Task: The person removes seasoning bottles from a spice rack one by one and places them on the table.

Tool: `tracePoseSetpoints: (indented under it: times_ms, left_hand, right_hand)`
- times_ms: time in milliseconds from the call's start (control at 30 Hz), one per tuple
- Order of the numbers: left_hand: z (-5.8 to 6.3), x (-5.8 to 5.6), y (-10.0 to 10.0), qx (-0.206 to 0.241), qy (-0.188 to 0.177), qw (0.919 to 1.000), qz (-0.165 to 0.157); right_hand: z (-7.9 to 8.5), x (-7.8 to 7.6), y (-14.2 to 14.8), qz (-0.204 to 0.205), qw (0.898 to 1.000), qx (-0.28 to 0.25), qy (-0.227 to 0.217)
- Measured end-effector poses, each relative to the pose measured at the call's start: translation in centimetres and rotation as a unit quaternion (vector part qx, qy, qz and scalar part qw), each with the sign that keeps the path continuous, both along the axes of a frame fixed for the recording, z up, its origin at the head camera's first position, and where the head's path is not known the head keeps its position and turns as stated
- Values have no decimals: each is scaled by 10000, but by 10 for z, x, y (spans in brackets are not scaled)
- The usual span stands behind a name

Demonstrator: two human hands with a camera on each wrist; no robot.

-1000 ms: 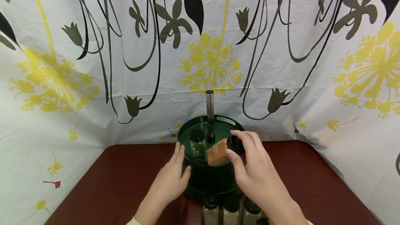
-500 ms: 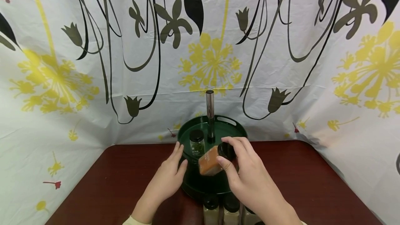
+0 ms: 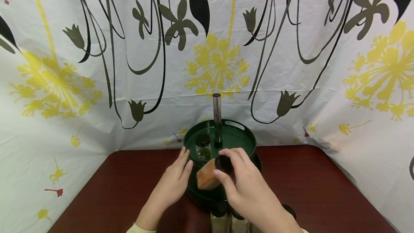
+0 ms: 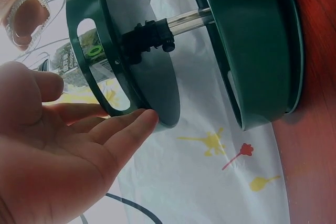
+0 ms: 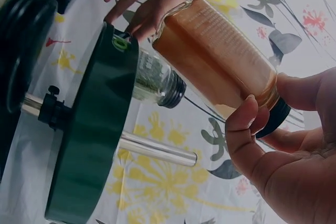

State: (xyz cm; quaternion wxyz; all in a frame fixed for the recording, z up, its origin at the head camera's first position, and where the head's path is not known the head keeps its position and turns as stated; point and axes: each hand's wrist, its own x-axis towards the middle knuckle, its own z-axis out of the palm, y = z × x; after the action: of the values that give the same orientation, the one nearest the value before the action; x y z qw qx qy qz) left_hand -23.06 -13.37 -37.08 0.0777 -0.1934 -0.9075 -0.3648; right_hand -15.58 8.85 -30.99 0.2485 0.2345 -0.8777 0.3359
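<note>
My right hand (image 3: 244, 190) grips a spice jar (image 3: 206, 177) of orange-brown powder near its black cap. The jar is tilted, its base pointing left, in front of the upper green tray (image 3: 240, 137). In the right wrist view, the glass jar (image 5: 215, 56) hangs beside the tray wall (image 5: 97, 114). My left hand (image 3: 169, 186) is at the left of that tray with fingers extended. In the left wrist view, its fingertips (image 4: 148, 119) touch the rim below the handle slot. A black-capped jar of green herbs (image 3: 203, 150) stands upright on the upper tray.
A metal pole (image 3: 217, 112) rises through the upper tray. Under it, a lower green tray (image 3: 200, 199) rests on the dark red table (image 3: 129, 182). Several black-capped jars stand at the front, including a pale one (image 3: 218, 222). A flower-patterned cloth (image 3: 155, 89) hangs behind.
My right hand has carried the orange-brown jar left and nearer to me, from over the upper tray to its front. The left hand has shifted only slightly.
</note>
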Motion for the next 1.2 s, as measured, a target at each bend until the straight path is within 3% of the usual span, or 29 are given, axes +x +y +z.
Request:
tracePoseSetpoints:
  times_ms: [267,600,867,1200]
  left_hand:
    - [0,1,1,-27,150,9999,33]
    - [1,2,0,42,173,9998,54]
    - [2,1,-1,51,104,9999,3]
    - [1,0,-2,56,183,9998,17]
  right_hand:
    - [-8,-2,-9,242,9992,-5,-307]
    - [-20,-4,-21,684,9955,390,-525]
    - [-30,-7,-32,1102,9838,741,-1204]
    - [-49,-13,-43,1192,9814,1020,-1108]
